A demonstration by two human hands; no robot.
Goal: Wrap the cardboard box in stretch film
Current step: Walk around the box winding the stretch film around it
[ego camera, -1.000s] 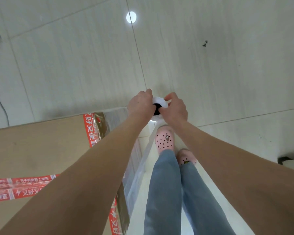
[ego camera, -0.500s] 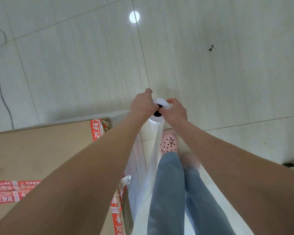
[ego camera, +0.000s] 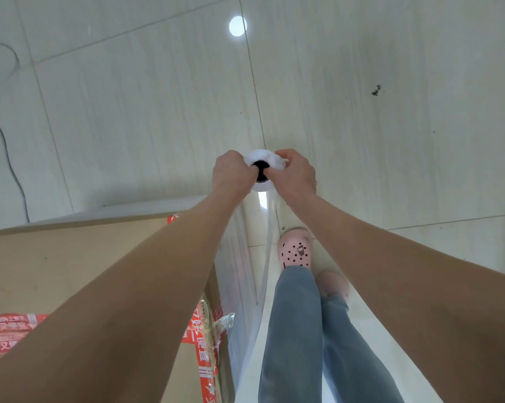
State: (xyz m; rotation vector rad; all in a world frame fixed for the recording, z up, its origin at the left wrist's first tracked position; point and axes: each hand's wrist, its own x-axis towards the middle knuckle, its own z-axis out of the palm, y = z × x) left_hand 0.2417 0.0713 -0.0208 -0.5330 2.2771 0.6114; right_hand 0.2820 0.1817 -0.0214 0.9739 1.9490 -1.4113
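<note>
Out in front of me, above the floor [ego camera: 129, 112], both hands meet on the top end of the stretch film roll [ego camera: 262, 157]. My left hand [ego camera: 230, 173] grips it from the left, fingers curled over the white rim. My right hand [ego camera: 296, 174] grips it from the right the same way. Digits of both reach the dark core hole, though I cannot tell how deep they go. The roll stands about upright, and I see it end-on.

A sheet of clear film [ego camera: 239, 257] runs from below the roll back along the near right side of the cardboard box [ego camera: 70, 257]. The box stands on the floor at the lower left, under my left forearm. Red printed tape [ego camera: 9, 330] crosses its top, and more of it runs down the right corner, crinkled under film.

Just right of the box are my legs in blue jeans [ego camera: 292, 330] and pink clogs [ego camera: 294, 251]. A thin dark cable [ego camera: 3, 141] trails along the floor's left edge. A round light reflection [ego camera: 237, 26] shows near the far edge, and a small dark speck [ego camera: 376, 90] lies to the far right.
</note>
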